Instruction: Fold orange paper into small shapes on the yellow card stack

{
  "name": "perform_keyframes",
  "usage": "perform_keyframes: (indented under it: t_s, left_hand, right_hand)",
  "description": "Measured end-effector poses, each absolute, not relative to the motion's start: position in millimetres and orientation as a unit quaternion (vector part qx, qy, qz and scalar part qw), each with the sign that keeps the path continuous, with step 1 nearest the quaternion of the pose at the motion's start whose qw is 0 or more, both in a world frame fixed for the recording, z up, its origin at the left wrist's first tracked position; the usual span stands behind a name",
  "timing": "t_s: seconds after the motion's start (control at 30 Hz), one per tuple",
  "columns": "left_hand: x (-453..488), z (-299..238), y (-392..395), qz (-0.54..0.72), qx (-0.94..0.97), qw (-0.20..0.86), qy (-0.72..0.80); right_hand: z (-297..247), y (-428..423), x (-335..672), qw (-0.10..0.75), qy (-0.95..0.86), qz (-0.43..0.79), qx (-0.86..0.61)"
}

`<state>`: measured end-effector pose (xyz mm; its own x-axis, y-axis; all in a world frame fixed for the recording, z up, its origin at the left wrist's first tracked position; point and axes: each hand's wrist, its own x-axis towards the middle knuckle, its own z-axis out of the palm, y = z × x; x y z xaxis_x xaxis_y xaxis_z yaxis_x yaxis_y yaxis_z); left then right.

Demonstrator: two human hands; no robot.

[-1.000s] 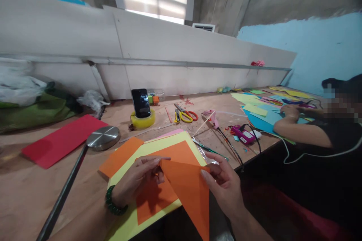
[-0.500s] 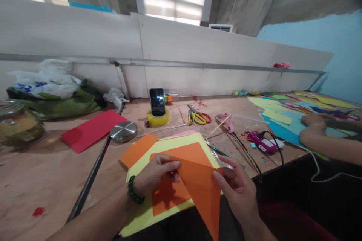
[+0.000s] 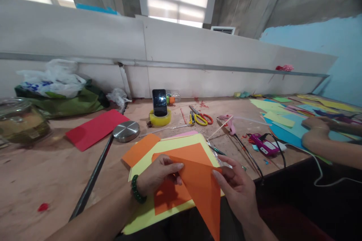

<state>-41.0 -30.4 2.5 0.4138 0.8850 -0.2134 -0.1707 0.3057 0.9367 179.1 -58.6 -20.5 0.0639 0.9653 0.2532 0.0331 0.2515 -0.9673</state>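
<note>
My left hand [image 3: 162,175], with a green bead bracelet at the wrist, pinches the left part of a folded sheet of orange paper [image 3: 202,188]. Thumb and fingers of my right hand [image 3: 237,184] grip the sheet's right corner. Its pointed lower end hangs past the table edge. Beneath it, another piece of orange paper [image 3: 166,201] lies on a stack of yellow paper [image 3: 141,218]. A smaller orange piece [image 3: 141,148] rests at the stack's upper left. The fingertips behind the folded sheet are partly hidden.
Behind the stack stand a phone [image 3: 160,102] on a yellow tape roll [image 3: 160,118] and scissors [image 3: 200,118]. A metal lid [image 3: 126,131] and red paper [image 3: 94,130] lie left. Right are a pink glue gun [image 3: 230,124], a purple device [image 3: 264,146] and a co-worker's arm [image 3: 333,147] over coloured papers.
The whole view has shifted slightly, so things appear a little further right. Both hands keep the same hold on the folded orange paper, which looks nearly unchanged.
</note>
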Motion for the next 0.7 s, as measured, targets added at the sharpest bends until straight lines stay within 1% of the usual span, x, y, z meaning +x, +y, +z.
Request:
perform_keyframes:
  t_s: [0.13, 0.2, 0.33, 0.4, 0.47, 0.6, 0.7]
  left_hand:
    - [-41, 3, -30, 0.396, 0.450, 0.692, 0.402]
    - [-42, 2, -29, 0.411, 0.448, 0.686, 0.399]
    - [-49, 2, -29, 0.425, 0.465, 0.669, 0.394]
    - [-56, 5, -28, 0.446, 0.487, 0.634, 0.402]
    - [-61, 13, -27, 0.457, 0.537, 0.582, 0.405]
    - [-61, 32, -27, 0.374, 0.649, 0.530, 0.398]
    - [-56, 40, -32, 0.343, 0.694, 0.490, 0.401]
  right_hand:
    - [-16, -58, 180, 0.544, -0.558, 0.434, -0.452]
    - [-17, -56, 182, 0.537, -0.568, 0.428, -0.454]
    - [-15, -49, 184, 0.578, -0.584, 0.350, -0.450]
    - [-6, -46, 184, 0.575, -0.614, 0.311, -0.442]
    - [7, -43, 183, 0.532, -0.667, 0.291, -0.433]
    - [28, -37, 175, 0.438, -0.762, 0.259, -0.400]
    - [33, -32, 168, 0.397, -0.803, 0.223, -0.384]
